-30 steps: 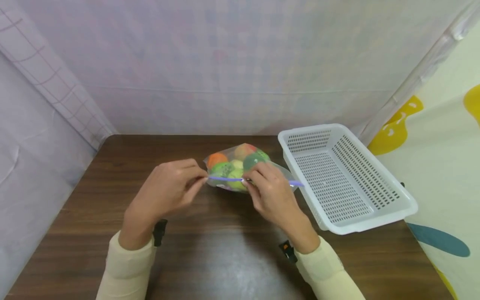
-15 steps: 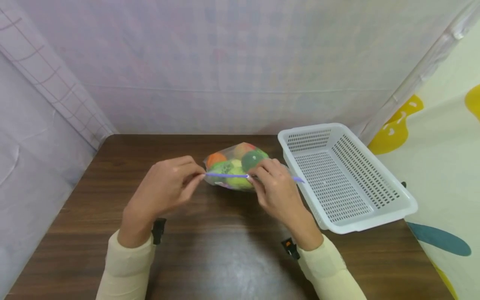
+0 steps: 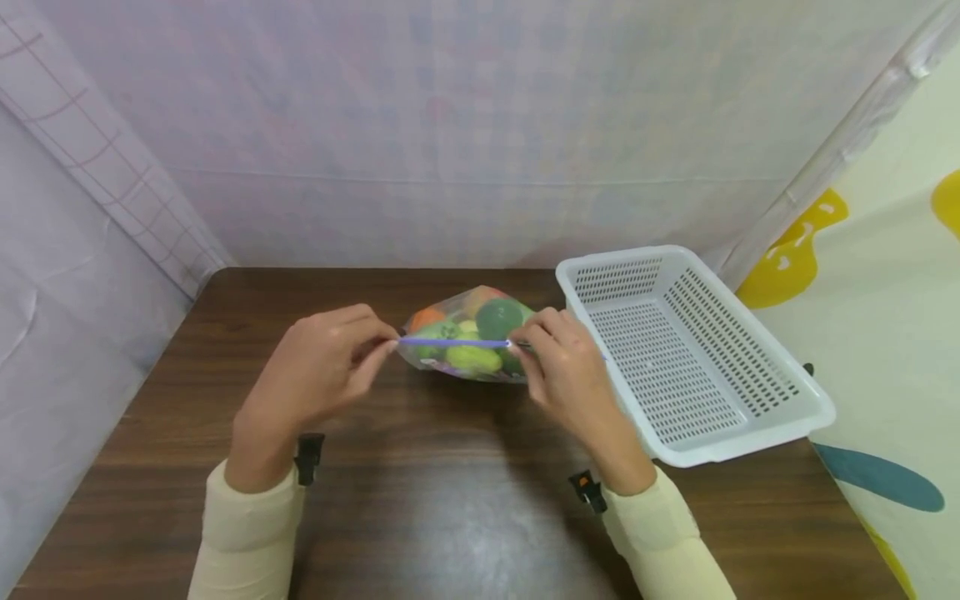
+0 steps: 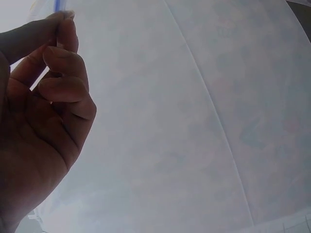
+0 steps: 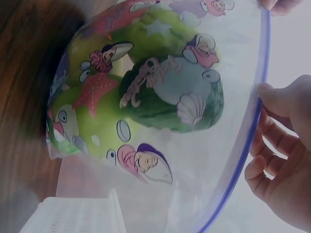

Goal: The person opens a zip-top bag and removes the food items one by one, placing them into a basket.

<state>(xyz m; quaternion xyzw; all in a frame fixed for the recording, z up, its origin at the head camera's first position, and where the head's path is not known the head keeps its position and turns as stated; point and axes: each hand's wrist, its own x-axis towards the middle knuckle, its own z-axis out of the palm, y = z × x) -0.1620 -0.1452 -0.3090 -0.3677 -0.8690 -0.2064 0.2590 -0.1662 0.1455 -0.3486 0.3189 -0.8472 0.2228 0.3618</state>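
A clear zip bag [image 3: 450, 360] with a blue-purple zip strip lies in front of me, filled with several fruits and vegetables. Through its cartoon-printed side, green and dark-green pieces [image 5: 167, 90] show in the right wrist view; an orange piece [image 3: 427, 318] is at its left end. My left hand [image 3: 322, 358] pinches the strip's left end between thumb and forefinger. Farther right along the strip, my right hand [image 3: 566, 367] pinches it beside a small white spot. Between the hands the strip runs straight and taut. The right hand covers part of the bag's right end.
To the right stands a white perforated plastic basket [image 3: 663, 454], its left rim close to my right hand. The dark wooden table [image 3: 420, 517] ends at a pale cloth [image 3: 480, 167] behind. A patterned curtain [image 3: 885, 367] hangs at the right side.
My right hand has slid rightward along the strip, while the left hand has moved slightly left and away from me. The length of strip between them has grown.
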